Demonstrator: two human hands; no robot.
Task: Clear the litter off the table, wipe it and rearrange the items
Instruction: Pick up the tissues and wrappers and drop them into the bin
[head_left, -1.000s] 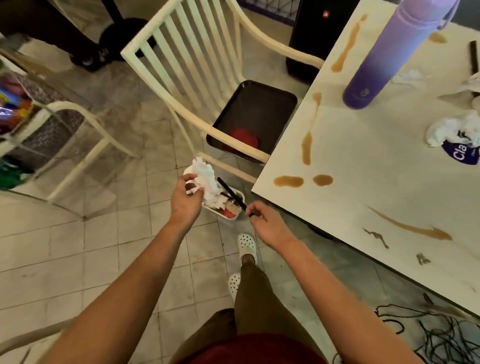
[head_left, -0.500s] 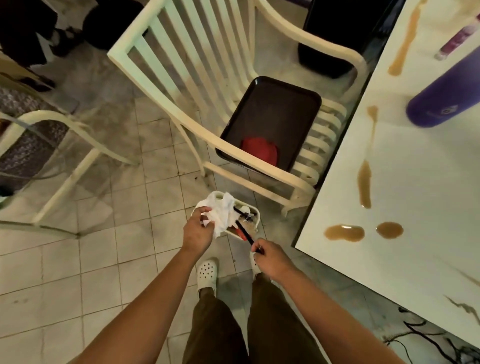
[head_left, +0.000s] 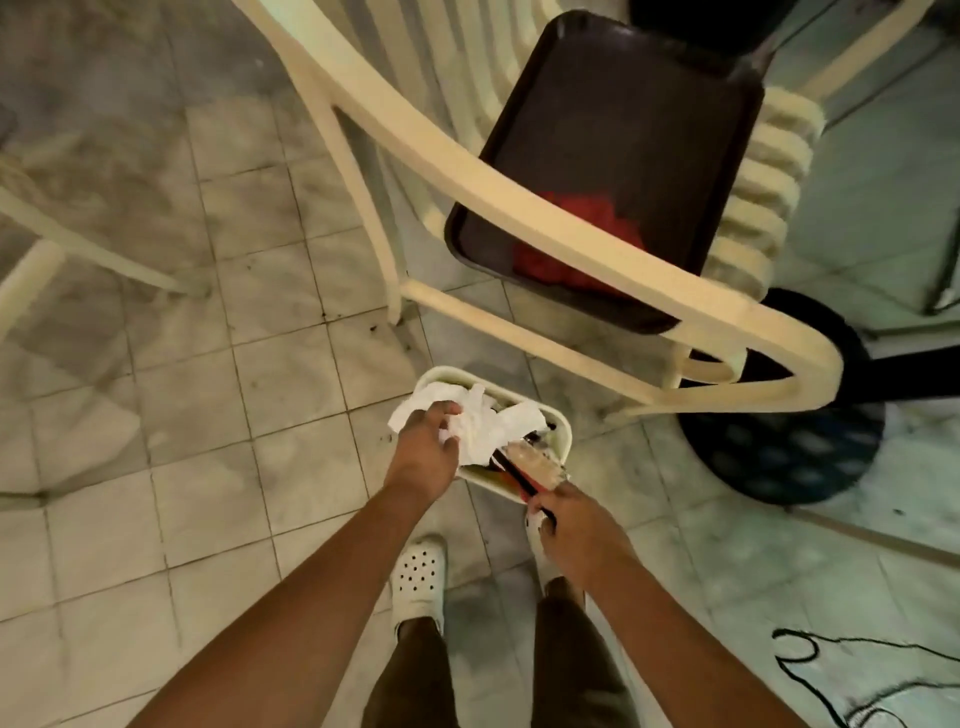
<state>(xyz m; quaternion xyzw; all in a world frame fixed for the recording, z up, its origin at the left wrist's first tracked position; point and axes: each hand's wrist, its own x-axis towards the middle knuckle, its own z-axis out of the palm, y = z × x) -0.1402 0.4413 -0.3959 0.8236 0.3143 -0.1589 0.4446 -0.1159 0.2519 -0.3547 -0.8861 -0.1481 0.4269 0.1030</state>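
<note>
Litter: crumpled white tissues (head_left: 483, 423) heaped in a white food tray (head_left: 558, 423), carried low over the tiled floor (head_left: 182, 364), in front of the person's feet.
Left hand (head_left: 426, 449): closed over the tissues and the tray's near-left rim — likely pressing the paper down so nothing spills in transit.
Right hand (head_left: 571, 525): pinched around the near end of dark chopsticks (head_left: 511, 470) that run up into the tray; it also seems to steady the tray's near corner, though its underside is hidden.
Chair (head_left: 571, 234): its cream armrest curves just beyond the tray, apart from it; a dark serving tray (head_left: 623, 130) with a red cloth (head_left: 576, 244) lies on the seat.
Table base (head_left: 795, 447): dark, round, right of the tray.
Open room: bare tiles to the left and ahead-left — probably the clearest way out; the chair frame and base crowd the right.
</note>
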